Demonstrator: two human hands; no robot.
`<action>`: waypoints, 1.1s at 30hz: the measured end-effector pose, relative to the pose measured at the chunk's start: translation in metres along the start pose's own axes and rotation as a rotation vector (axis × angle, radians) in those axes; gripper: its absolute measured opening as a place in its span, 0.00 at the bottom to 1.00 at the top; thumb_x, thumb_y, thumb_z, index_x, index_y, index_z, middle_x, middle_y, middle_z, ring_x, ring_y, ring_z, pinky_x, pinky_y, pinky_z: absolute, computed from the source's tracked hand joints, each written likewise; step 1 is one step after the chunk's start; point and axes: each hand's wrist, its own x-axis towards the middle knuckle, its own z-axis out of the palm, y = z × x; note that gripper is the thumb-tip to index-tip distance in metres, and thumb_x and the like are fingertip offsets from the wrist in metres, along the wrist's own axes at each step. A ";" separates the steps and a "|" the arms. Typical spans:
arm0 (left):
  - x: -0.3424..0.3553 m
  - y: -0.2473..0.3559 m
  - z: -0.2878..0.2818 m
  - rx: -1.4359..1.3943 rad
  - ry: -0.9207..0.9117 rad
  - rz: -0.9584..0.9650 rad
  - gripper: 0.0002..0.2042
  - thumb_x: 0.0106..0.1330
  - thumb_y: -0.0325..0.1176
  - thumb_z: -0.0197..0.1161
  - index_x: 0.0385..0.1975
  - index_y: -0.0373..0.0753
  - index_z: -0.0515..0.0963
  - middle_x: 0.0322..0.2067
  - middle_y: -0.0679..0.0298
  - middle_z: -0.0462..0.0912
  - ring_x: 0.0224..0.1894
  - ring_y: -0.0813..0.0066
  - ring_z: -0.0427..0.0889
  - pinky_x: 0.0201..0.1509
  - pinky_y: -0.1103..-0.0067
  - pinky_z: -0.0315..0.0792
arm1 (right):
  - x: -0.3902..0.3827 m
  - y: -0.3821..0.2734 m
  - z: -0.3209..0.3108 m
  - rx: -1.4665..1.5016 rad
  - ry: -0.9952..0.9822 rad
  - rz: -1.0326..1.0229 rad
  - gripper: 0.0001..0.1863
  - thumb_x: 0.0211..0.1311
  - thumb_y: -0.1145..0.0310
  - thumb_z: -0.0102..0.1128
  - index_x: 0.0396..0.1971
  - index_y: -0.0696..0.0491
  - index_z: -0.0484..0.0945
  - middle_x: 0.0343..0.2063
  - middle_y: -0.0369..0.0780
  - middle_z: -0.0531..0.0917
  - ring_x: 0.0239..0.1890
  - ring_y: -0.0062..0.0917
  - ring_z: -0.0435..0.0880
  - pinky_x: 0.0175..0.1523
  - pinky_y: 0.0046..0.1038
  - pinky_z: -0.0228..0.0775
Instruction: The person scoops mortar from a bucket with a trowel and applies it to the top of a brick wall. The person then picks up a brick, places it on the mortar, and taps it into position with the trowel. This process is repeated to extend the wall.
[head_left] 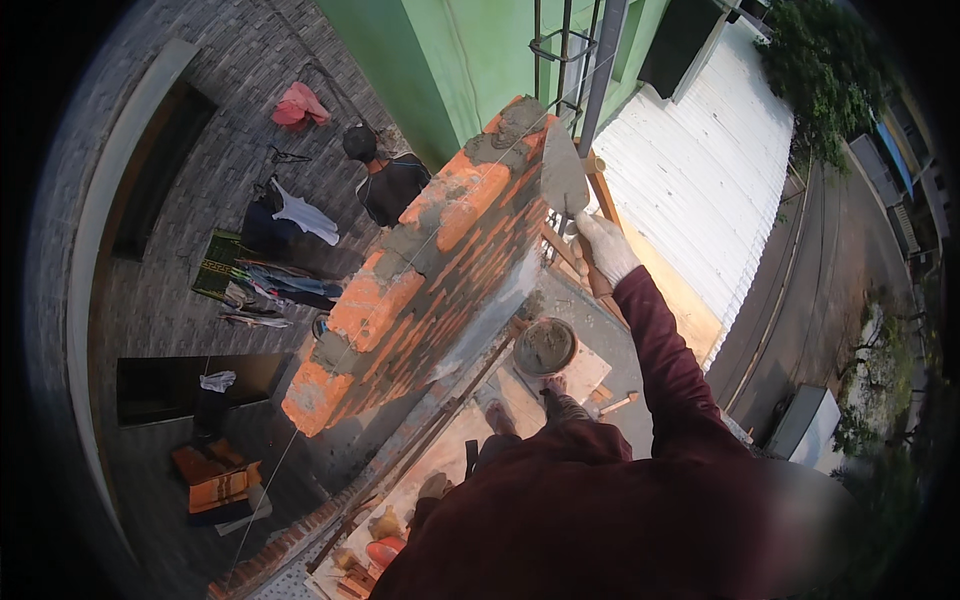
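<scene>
The person's right hand (604, 247), in a pale work glove, is reaching up at about one o'clock from the middle of the view, its fingers clamped around the handle of a trowel (563, 172). The trowel's grey blade is pointing toward twelve o'clock and is lying just beside the far end of the brick wall (420, 260), near the wet mortar (507, 135) heaped on the top course. The dark red sleeve (665, 350) is running from the hand down toward five o'clock, back to the person's body at the lower edge.

The left hand is not showing anywhere in the view, so whether its fingers are apart or together cannot be told.

The wall is stretching from twelve o'clock down to eight o'clock, orange bricks with grey mortar lying in patches on top. A taut string line (330, 370) is running along its length. At the wall's foot, near the centre, a round pan of mortar (544, 346) is sitting on the scaffold boards (585, 372), just above the person's bare feet (553, 384). Steel bars (560, 45) are rising at twelve o'clock. Beyond the wall, at eleven o'clock, another person (385, 180) in dark clothing is standing on the paved yard below.
</scene>
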 end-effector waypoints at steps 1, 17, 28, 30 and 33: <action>0.003 0.013 0.007 0.001 -0.001 -0.001 0.15 0.72 0.39 0.62 0.48 0.33 0.83 0.32 0.65 0.84 0.31 0.77 0.80 0.36 0.78 0.74 | 0.013 -0.004 0.001 -0.032 -0.025 -0.011 0.22 0.79 0.49 0.48 0.43 0.57 0.76 0.20 0.35 0.76 0.14 0.22 0.73 0.19 0.26 0.65; 0.041 0.010 0.127 0.821 -0.303 0.328 0.27 0.65 0.45 0.71 0.56 0.29 0.80 0.47 0.51 0.86 0.49 0.63 0.85 0.56 0.72 0.77 | -0.056 0.229 -0.083 -1.420 -0.144 0.229 0.16 0.64 0.67 0.60 0.48 0.57 0.80 0.37 0.51 0.87 0.37 0.47 0.89 0.44 0.45 0.81; 0.283 0.111 0.361 0.855 -0.145 0.851 0.57 0.51 0.47 0.81 0.75 0.30 0.51 0.68 0.33 0.63 0.70 0.41 0.66 0.72 0.60 0.64 | 0.104 0.545 -0.092 -1.753 -0.258 0.229 0.12 0.65 0.67 0.60 0.43 0.57 0.84 0.36 0.46 0.90 0.39 0.38 0.92 0.39 0.37 0.84; 0.318 0.110 0.384 0.887 -0.172 0.793 0.52 0.54 0.44 0.78 0.75 0.30 0.53 0.67 0.36 0.65 0.69 0.45 0.69 0.72 0.62 0.64 | 0.092 0.584 -0.099 -1.820 -0.341 0.151 0.10 0.64 0.68 0.62 0.41 0.57 0.84 0.35 0.45 0.89 0.38 0.37 0.92 0.37 0.36 0.84; 0.369 0.117 0.387 0.820 -0.398 0.513 0.39 0.62 0.40 0.70 0.71 0.29 0.61 0.63 0.43 0.73 0.64 0.53 0.75 0.69 0.65 0.67 | 0.074 0.614 -0.107 -1.913 -0.467 0.000 0.09 0.61 0.69 0.64 0.38 0.57 0.83 0.33 0.44 0.89 0.37 0.35 0.92 0.35 0.34 0.84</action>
